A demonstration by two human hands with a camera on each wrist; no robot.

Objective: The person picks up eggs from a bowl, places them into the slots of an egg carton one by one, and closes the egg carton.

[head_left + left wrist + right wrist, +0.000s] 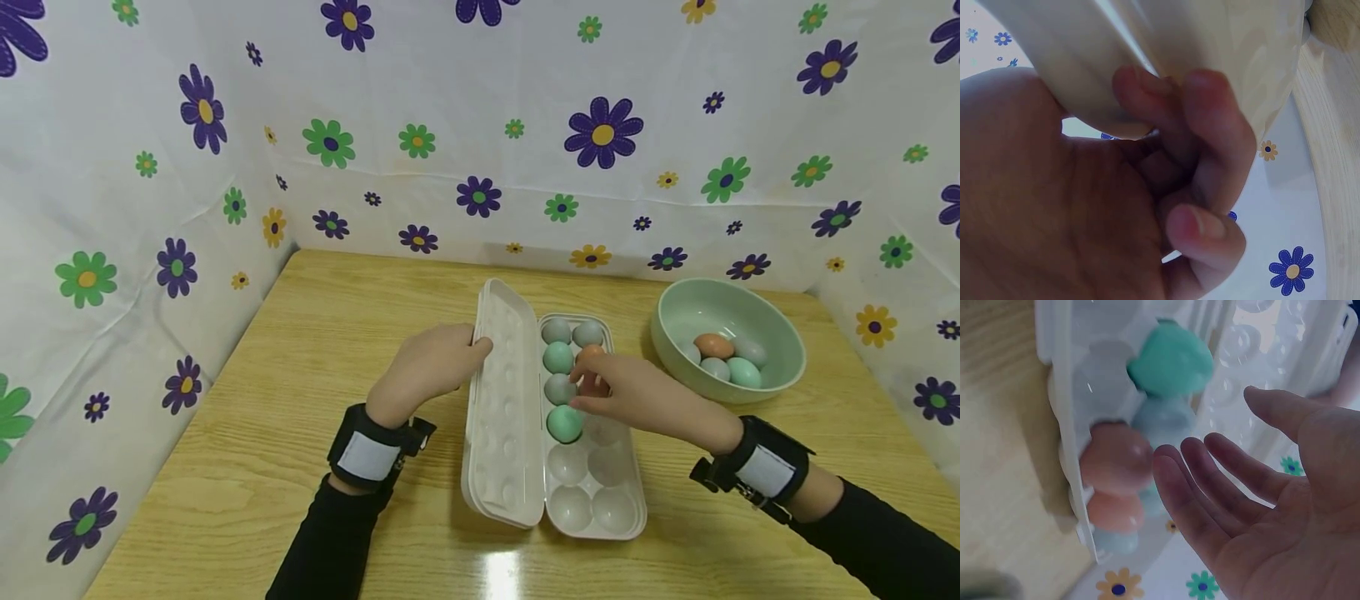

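An egg carton (596, 533) lies lengthwise on the table with its lid (510, 417) raised on the left. My left hand (427, 367) grips the lid's outer edge, thumb over the rim; in the left wrist view its fingers (1216, 119) bend against the lid. Grey eggs (557, 332), green eggs (565, 423) and two brown eggs (1116, 456) fill the carton's far cups. Over the right row hovers my right hand (637, 392), beside the nearer brown egg. The right wrist view shows its fingers (1235, 469) extended and spread from the thumb, holding nothing.
A pale green bowl (787, 371) stands right of the carton, holding a brown egg (713, 345), a green egg (744, 372) and several grey ones. Flower-printed cloth (450, 83) closes off the table's (337, 333) back and sides.
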